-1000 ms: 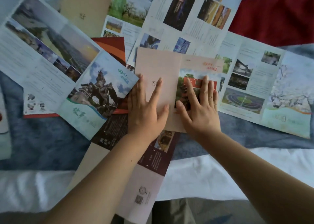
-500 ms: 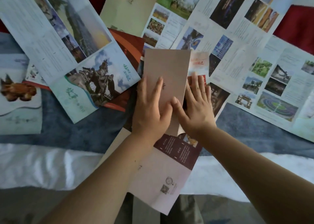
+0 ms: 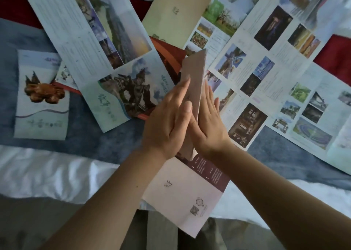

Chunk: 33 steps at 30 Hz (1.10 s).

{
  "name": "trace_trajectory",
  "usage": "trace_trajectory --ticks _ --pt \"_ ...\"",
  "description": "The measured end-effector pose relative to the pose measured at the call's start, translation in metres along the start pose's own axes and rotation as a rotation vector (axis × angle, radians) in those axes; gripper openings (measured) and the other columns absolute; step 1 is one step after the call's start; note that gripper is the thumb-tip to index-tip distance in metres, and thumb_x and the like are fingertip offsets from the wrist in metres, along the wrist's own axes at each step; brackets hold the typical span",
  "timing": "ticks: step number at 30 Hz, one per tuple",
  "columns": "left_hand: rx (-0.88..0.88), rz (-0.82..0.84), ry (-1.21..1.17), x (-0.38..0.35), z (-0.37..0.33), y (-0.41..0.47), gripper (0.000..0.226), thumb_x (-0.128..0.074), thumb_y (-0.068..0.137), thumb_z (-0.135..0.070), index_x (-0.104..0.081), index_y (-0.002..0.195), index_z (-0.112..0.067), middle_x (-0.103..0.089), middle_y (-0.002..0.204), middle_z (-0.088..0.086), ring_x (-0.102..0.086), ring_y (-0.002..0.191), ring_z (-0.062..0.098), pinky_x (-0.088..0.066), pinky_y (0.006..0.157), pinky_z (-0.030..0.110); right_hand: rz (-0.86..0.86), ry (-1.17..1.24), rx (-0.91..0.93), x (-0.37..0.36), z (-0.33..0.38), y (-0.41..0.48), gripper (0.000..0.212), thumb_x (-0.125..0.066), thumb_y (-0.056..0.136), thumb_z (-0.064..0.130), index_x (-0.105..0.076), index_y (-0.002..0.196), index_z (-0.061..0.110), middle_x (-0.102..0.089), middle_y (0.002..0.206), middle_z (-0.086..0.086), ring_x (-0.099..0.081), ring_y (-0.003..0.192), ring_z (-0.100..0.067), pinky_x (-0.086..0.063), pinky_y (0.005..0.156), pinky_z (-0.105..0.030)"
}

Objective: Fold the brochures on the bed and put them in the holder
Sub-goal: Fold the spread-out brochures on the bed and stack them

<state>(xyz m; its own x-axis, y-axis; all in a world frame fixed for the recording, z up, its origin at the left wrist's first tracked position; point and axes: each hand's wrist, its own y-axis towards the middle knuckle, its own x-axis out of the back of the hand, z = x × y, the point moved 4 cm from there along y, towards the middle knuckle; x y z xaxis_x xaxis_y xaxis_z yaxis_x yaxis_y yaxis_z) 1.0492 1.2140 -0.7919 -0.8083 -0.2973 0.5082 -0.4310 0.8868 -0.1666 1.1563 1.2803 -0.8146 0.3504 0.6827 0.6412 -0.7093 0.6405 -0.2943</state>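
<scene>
Both hands press a pinkish-beige brochure (image 3: 193,82) between flat palms, its folded panels raised on edge above the bed (image 3: 47,172). Left hand (image 3: 167,122) lies flat on the near face, fingers (image 3: 180,90) together and extended. Right hand (image 3: 209,128) flat on the far side, fingers straight. The brochure's lower panels trail toward the camera over the white sheet. Other unfolded brochures (image 3: 266,60) cover the blue blanket (image 3: 85,136).

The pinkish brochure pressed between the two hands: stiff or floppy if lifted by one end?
Probably floppy: the brochure is thin paper, and its unfolded lower part lies limp over the bed edge. The folded part between left hand and right hand stands up, likely stiffer.
</scene>
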Motion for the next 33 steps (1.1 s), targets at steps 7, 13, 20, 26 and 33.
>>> trace_trajectory --ticks 7,13,20,26,33 --pt "-0.015 -0.157 0.126 0.062 0.017 -0.001 0.060 -0.038 0.107 -0.049 -0.028 0.162 -0.025 -0.032 0.165 -0.011 -0.023 0.148 -0.008 -0.034 0.116 0.016 0.030 0.000 0.168 -0.044 0.051 0.019 0.067 -0.010 0.108 0.055 0.003 0.166 0.024 0.010 0.173 0.004 0.013 0.159 -0.018 -0.005 0.125 -0.063" --pt "0.130 -0.005 0.526 0.078 0.070 -0.003 0.061 -0.046 0.106 -0.042 -0.030 0.161 -0.022 -0.022 0.169 0.012 -0.027 0.154 0.031 -0.034 0.118 0.052 0.137 -0.295 0.108 -0.091 0.043 0.026 0.067 -0.034 0.110 0.038 -0.006 0.166 0.015 0.011 0.173 -0.008 0.022 0.156 -0.029 -0.004 0.128 -0.054" --pt "0.139 -0.120 0.302 0.072 0.089 -0.006 0.047 -0.065 0.097 -0.017 -0.061 0.143 -0.022 -0.037 0.161 0.012 -0.033 0.148 0.033 -0.038 0.119 0.047 -0.033 -0.261 0.042 -0.091 0.051 0.029 0.079 -0.066 0.096 0.020 -0.021 0.161 0.020 0.005 0.170 -0.012 0.002 0.154 -0.047 -0.028 0.119 -0.064" --pt "0.009 -0.276 0.194 0.091 0.091 -0.005 0.032 -0.068 0.090 -0.003 -0.075 0.121 -0.007 -0.068 0.130 0.010 -0.056 0.127 0.034 -0.042 0.110 0.049 -0.037 -0.154 -0.036 -0.095 0.084 0.038 0.084 -0.069 0.095 0.013 -0.021 0.164 0.015 0.010 0.172 -0.014 -0.017 0.156 -0.040 -0.042 0.111 -0.039" --pt "-0.038 -0.444 0.225 0.166 0.113 -0.013 0.023 -0.065 0.090 -0.002 -0.079 0.107 -0.007 -0.072 0.114 0.007 -0.063 0.113 0.032 -0.046 0.103 0.046 -0.006 -0.145 0.073 -0.127 0.145 0.060 0.078 -0.065 0.097 0.009 -0.023 0.163 0.009 0.002 0.171 -0.018 -0.017 0.157 -0.035 -0.033 0.107 -0.025"
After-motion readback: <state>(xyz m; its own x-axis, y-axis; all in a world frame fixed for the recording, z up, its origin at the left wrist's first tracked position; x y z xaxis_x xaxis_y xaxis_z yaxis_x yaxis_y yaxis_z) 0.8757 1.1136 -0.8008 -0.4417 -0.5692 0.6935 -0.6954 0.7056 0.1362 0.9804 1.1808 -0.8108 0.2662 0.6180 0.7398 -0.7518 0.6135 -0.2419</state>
